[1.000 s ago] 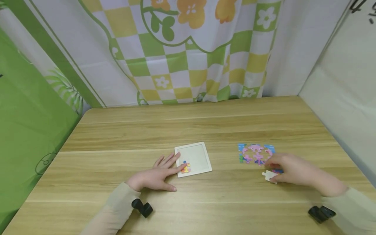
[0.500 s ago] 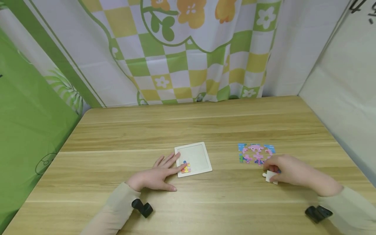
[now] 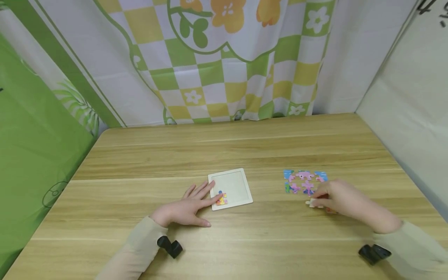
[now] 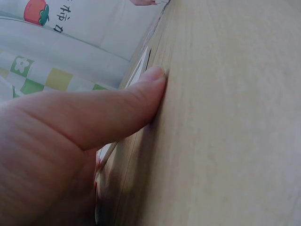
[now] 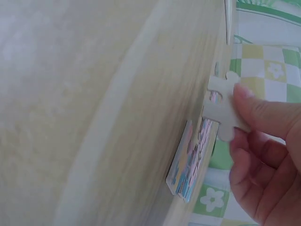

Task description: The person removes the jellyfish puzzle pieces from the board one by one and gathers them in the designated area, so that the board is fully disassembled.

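Observation:
My left hand (image 3: 187,210) lies with straight, spread fingers at the left side of a pale puzzle tray (image 3: 238,186). Its index finger touches a yellow and pink puzzle piece (image 3: 222,200) in the tray's near left corner. The thumb (image 4: 136,103) rests on the table, as the left wrist view shows. Between thumb and fingers, my right hand (image 3: 344,200) pinches another puzzle piece (image 5: 225,106), its plain, pale back visible in the right wrist view. That piece is raised off the table, just in front of a group of pink and blue puzzle pieces (image 3: 303,175).
An orange-edged puzzle piece (image 3: 331,210) lies partly hidden beneath the right hand. The wooden table (image 3: 168,155) meets a checked curtain (image 3: 224,89) at the back and a white cloth (image 3: 409,97) on the right. A black wrist mount (image 3: 169,247) sits at the left cuff.
My right hand has shifted slightly left and away from me, carrying the pinched puzzle piece nearer the pink and blue group. An orange-edged piece now shows beneath it. The left hand stays still.

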`<state>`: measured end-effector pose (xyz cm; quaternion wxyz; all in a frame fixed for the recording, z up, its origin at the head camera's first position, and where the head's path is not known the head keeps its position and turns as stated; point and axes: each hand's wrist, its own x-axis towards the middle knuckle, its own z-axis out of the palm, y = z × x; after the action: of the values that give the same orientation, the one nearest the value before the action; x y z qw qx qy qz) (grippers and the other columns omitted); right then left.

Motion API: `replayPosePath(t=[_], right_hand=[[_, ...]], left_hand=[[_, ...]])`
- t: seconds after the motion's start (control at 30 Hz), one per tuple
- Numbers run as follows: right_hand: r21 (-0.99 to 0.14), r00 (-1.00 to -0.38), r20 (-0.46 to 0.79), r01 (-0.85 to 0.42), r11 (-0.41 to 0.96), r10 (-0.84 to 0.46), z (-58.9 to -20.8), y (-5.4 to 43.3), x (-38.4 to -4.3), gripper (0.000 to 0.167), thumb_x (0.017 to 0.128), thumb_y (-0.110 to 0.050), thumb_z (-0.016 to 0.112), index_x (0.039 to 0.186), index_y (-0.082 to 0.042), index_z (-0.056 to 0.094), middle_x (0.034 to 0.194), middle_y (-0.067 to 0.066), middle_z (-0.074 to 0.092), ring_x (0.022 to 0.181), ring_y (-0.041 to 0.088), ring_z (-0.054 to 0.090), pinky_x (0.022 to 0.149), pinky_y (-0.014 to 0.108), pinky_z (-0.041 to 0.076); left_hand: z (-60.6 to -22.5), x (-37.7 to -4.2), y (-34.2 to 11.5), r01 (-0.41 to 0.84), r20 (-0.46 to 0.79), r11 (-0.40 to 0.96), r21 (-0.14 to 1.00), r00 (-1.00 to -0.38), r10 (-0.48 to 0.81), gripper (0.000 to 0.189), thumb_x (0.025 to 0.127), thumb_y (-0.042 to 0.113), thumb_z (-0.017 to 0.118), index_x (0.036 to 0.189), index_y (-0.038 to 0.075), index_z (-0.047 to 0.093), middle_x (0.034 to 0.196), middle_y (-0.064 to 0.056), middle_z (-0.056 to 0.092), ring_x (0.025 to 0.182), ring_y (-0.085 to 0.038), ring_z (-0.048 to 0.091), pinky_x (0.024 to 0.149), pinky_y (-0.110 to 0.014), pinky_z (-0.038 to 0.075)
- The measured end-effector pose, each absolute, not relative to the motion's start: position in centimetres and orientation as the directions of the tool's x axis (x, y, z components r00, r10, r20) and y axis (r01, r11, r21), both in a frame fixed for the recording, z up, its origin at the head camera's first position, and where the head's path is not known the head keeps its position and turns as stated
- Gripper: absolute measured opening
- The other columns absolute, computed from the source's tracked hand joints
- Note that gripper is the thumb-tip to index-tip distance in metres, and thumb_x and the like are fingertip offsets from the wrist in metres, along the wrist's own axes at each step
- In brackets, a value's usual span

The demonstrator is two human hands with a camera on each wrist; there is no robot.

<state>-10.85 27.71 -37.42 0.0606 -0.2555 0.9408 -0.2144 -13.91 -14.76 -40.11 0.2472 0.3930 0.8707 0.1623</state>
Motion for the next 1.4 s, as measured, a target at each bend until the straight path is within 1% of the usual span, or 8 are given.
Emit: replayPosePath(t=[0.13, 0.3, 0.4, 0.53, 0.67, 0.77, 1.13, 1.4], right_hand=[[-0.344, -0.852, 0.058, -0.507, 0.791, -0.521, -37.5, 27.4, -10.7, 0.004, 0.078, -0.008, 0.075, 0.083, -0.008, 0.074, 0.07, -0.01, 0.059, 0.051, -0.007, 0.042, 0.046, 0.016, 0.041], [-0.204, -0.796, 0.16, -0.605, 0.769, -0.584, -37.7, 27.2, -10.4, 0.011, 0.071, -0.009, 0.08, 0.073, -0.016, 0.071, 0.069, -0.013, 0.06, 0.059, -0.004, 0.046, 0.051, 0.019, 0.043], [-0.173, -0.77, 0.174, -0.638, 0.75, -0.614, -37.9, 27.2, -10.2, 0.015, 0.068, -0.013, 0.083, 0.07, -0.019, 0.07, 0.069, -0.014, 0.06, 0.061, -0.002, 0.05, 0.052, 0.02, 0.044], [-0.194, -0.777, 0.144, -0.63, 0.752, -0.613, -38.1, 27.2, -9.9, 0.016, 0.066, -0.017, 0.084, 0.075, -0.019, 0.071, 0.072, -0.014, 0.06, 0.062, -0.002, 0.05, 0.052, 0.02, 0.044], [-0.225, -0.791, 0.115, -0.61, 0.76, -0.601, -38.3, 27.1, -9.8, 0.016, 0.068, -0.015, 0.083, 0.079, -0.017, 0.071, 0.07, -0.017, 0.051, 0.061, -0.006, 0.039, 0.049, 0.017, 0.037], [-0.233, -0.8, 0.093, -0.597, 0.768, -0.593, -38.3, 27.1, -9.7, 0.018, 0.068, -0.017, 0.082, 0.081, -0.017, 0.07, 0.07, -0.017, 0.047, 0.061, -0.006, 0.036, 0.05, 0.017, 0.034], [-0.285, -0.807, 0.027, -0.571, 0.77, -0.589, -38.3, 27.2, -10.2, 0.028, 0.065, -0.026, 0.083, 0.088, -0.016, 0.069, 0.073, -0.017, 0.047, 0.064, -0.004, 0.038, 0.052, 0.018, 0.036], [-0.302, -0.81, 0.006, -0.56, 0.771, -0.586, -38.2, 27.0, -10.3, 0.023, 0.069, -0.025, 0.081, 0.085, -0.018, 0.066, 0.073, -0.017, 0.049, 0.064, -0.004, 0.039, 0.054, 0.019, 0.037]], left_hand=[[-40.1, -13.9, -14.8, 0.604, -0.304, 0.64, 0.476, -0.569, 0.764, 0.081, 0.088, 0.038, 0.064, 0.152, 0.018, 0.019, 0.159, -0.017, -0.009, 0.145, -0.038, -0.011, 0.113, -0.061, -0.005], [-40.0, -13.9, -14.8, 0.6, -0.304, 0.641, 0.479, -0.571, 0.763, 0.081, 0.088, 0.038, 0.064, 0.152, 0.018, 0.019, 0.159, -0.017, -0.009, 0.145, -0.038, -0.01, 0.113, -0.061, -0.004], [-40.0, -13.9, -14.8, 0.6, -0.306, 0.641, 0.48, -0.57, 0.763, 0.081, 0.088, 0.038, 0.064, 0.152, 0.018, 0.019, 0.159, -0.017, -0.009, 0.145, -0.038, -0.01, 0.113, -0.062, -0.005], [-40.1, -14.0, -14.7, 0.604, -0.304, 0.642, 0.471, -0.572, 0.762, 0.081, 0.088, 0.038, 0.064, 0.152, 0.019, 0.019, 0.159, -0.016, -0.009, 0.145, -0.038, -0.011, 0.113, -0.061, -0.005], [-40.2, -14.0, -14.8, 0.608, -0.297, 0.639, 0.471, -0.573, 0.764, 0.081, 0.088, 0.038, 0.065, 0.152, 0.018, 0.019, 0.159, -0.017, -0.009, 0.145, -0.038, -0.01, 0.113, -0.061, -0.004], [-40.3, -14.1, -14.9, 0.607, -0.293, 0.634, 0.479, -0.571, 0.767, 0.081, 0.088, 0.038, 0.065, 0.152, 0.018, 0.019, 0.158, -0.018, -0.009, 0.145, -0.038, -0.011, 0.112, -0.062, -0.004], [-40.2, -14.1, -14.9, 0.597, -0.299, 0.636, 0.489, -0.571, 0.765, 0.081, 0.088, 0.038, 0.064, 0.152, 0.018, 0.02, 0.158, -0.017, -0.01, 0.145, -0.038, -0.011, 0.112, -0.062, -0.005], [-40.3, -14.1, -14.9, 0.598, -0.306, 0.641, 0.481, -0.571, 0.762, 0.081, 0.087, 0.039, 0.064, 0.152, 0.02, 0.02, 0.159, -0.016, -0.009, 0.145, -0.037, -0.011, 0.113, -0.061, -0.004]])
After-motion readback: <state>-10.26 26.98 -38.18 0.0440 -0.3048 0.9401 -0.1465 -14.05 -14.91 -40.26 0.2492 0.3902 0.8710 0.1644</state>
